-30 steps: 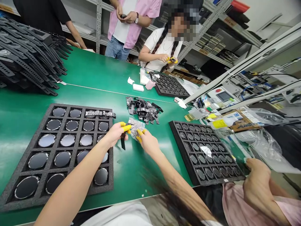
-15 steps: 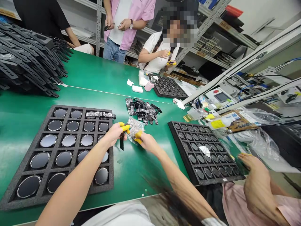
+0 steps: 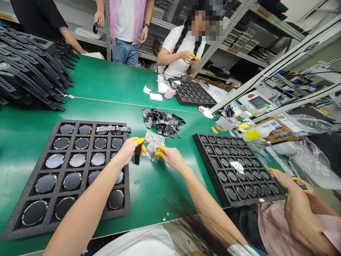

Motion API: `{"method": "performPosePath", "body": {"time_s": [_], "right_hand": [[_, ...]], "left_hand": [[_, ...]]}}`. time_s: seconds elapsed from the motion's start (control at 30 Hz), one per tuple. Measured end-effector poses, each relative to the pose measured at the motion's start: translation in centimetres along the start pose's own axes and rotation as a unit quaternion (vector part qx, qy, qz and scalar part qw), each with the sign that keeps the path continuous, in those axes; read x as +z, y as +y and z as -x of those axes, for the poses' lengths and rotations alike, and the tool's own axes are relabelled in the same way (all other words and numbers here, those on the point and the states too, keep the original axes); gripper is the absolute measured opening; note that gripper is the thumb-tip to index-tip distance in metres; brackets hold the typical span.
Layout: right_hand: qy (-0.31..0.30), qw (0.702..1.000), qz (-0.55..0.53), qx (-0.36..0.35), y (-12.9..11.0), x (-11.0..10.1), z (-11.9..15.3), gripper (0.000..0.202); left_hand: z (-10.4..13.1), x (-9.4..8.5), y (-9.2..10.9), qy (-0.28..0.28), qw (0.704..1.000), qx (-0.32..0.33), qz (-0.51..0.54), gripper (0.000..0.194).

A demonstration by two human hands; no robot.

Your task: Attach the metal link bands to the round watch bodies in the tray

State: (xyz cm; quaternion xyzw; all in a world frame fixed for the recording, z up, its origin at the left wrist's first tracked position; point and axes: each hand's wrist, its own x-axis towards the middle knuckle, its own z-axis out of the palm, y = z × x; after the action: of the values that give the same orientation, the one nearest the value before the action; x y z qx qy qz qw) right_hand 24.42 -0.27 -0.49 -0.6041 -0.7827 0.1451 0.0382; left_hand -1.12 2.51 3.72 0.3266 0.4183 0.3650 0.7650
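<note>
My left hand (image 3: 129,151), with yellow covers on its fingertips, is closed on a short black watch strap (image 3: 137,158) that hangs below the fingers. Close by on the green table lies a clear plastic bag (image 3: 152,139) full of small silvery pins. My right hand (image 3: 172,157), also in yellow fingertip covers, has its fingers pinched together at the bag's right edge; what they hold is too small to make out. Behind the bag is a pile of black metal link straps (image 3: 163,122). A foam tray (image 3: 126,185) of round watch faces sits by my left arm.
Another link strap (image 3: 113,129) lies across that tray's far corner. To the right stands a second foam tray (image 3: 222,197) with a white tissue (image 3: 238,167), beside a co-worker's hands (image 3: 290,185). Black rubber straps (image 3: 32,67) are heaped at the far left. Another person works across the table.
My right hand has drawn slightly right, its fingertips now at the bag's edge. My left hand keeps the strap. The standing person across the table has lowered both hands.
</note>
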Motion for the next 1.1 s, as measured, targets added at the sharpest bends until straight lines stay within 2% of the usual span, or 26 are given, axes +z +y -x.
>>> {"method": "performPosePath", "body": {"time_s": [0.2,0.27,0.33,0.4,0.47,0.57,0.7,0.83,0.97,1.1], "right_hand": [[-0.013,0.999,-0.007,0.034,0.0,0.2,-0.5,0.017],[-0.011,0.998,-0.053,0.034,-0.1,0.0,-0.4,0.016],[-0.001,0.987,-0.156,0.025,-0.3,-0.2,-0.2,0.020],[0.017,0.957,-0.289,0.004,-0.7,-0.4,0.2,0.023],[0.035,0.913,-0.406,-0.020,-1.5,-0.4,0.5,0.026],[0.040,0.853,-0.519,-0.045,-3.2,-0.5,0.4,0.035],[0.037,0.798,-0.600,-0.048,-5.0,-0.1,-0.8,0.039],[0.059,0.739,-0.671,-0.022,-5.7,1.1,-1.8,0.047],[0.050,0.672,-0.739,-0.002,-5.9,1.8,-1.2,0.054],[0.010,0.645,-0.764,-0.005,-5.9,1.5,-0.6,0.054]], "left_hand": [[-0.1,0.1,-0.2,-0.010,1.000,-0.001,0.000,0.025],[-0.1,0.1,-0.3,-0.014,1.000,-0.002,0.000,0.026],[-0.2,0.1,-0.4,-0.017,1.000,-0.001,0.001,0.027],[-0.2,0.1,-0.5,-0.021,1.000,0.000,0.002,0.027],[-0.1,0.2,-0.7,-0.032,0.999,-0.002,0.002,0.026],[-0.1,0.3,-0.9,-0.048,0.999,0.002,0.007,0.025],[-0.1,0.2,-1.0,-0.053,0.998,0.035,0.004,0.035],[-0.2,-0.1,-1.3,-0.058,0.993,0.091,-0.053,0.052],[-0.6,-0.2,-2.5,-0.062,0.980,0.086,-0.167,0.035],[-0.8,-0.2,-3.4,-0.058,0.970,0.055,-0.229,0.037]]}}
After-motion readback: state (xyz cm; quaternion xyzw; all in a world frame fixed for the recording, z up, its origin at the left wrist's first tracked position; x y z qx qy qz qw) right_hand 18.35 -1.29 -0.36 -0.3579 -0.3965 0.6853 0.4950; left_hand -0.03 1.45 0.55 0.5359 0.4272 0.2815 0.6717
